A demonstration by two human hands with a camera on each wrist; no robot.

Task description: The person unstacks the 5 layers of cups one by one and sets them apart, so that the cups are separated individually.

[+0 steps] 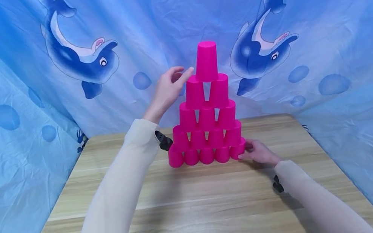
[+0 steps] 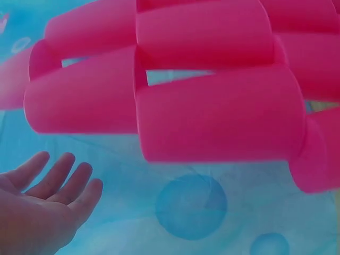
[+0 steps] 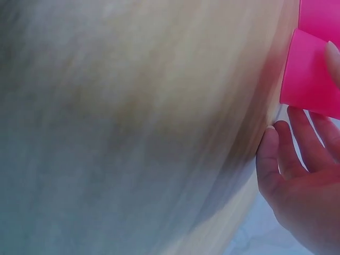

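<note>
A pyramid of upside-down pink plastic cups stands on the wooden table, narrowing from a wide bottom row to one top cup (image 1: 207, 62). Beside the upper left of the pyramid, my left hand (image 1: 171, 86) holds nothing, one fingertip close to the top cup's left side. The left wrist view shows its fingers (image 2: 58, 178) spread loosely, apart from the cups. Low at the right, my right hand (image 1: 260, 152) holds the end cup of the bottom row (image 3: 311, 74), thumb in front and fingertips at its side and behind. Part of that hand is cut off in the right wrist view.
The wooden table (image 1: 209, 201) reaches from the pyramid towards me. A blue curtain (image 1: 169, 15) with printed dolphins hangs behind and at both sides. Black wrist devices show at the left cuff (image 1: 164, 140) and right cuff (image 1: 277, 184); the left one overlaps the pyramid's lower left edge.
</note>
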